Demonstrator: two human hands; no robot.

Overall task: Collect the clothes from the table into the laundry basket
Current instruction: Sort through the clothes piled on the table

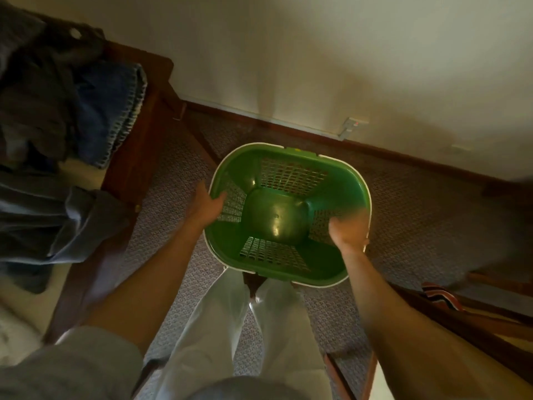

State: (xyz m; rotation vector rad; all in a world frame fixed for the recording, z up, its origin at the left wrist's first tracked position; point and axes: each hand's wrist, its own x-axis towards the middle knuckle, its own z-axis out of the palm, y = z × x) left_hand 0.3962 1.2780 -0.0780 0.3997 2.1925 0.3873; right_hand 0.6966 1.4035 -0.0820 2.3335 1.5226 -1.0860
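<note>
A green laundry basket (277,215) with a white rim and nothing inside is in front of me, over the carpet. My left hand (208,202) grips its left rim, thumb inside. My right hand (350,230) grips the right rim and looks blurred. To the left, a wooden table (135,145) carries a heap of clothes: a dark garment (40,90) at the back, a blue knitted piece (112,111) beside it, and grey-blue trousers (49,223) hanging toward the near edge.
A patterned carpet (418,220) covers the floor up to a dark skirting board and a pale wall with a socket (353,125). A wooden chair frame with a striped cloth (441,295) stands at the right. My light trousers are below the basket.
</note>
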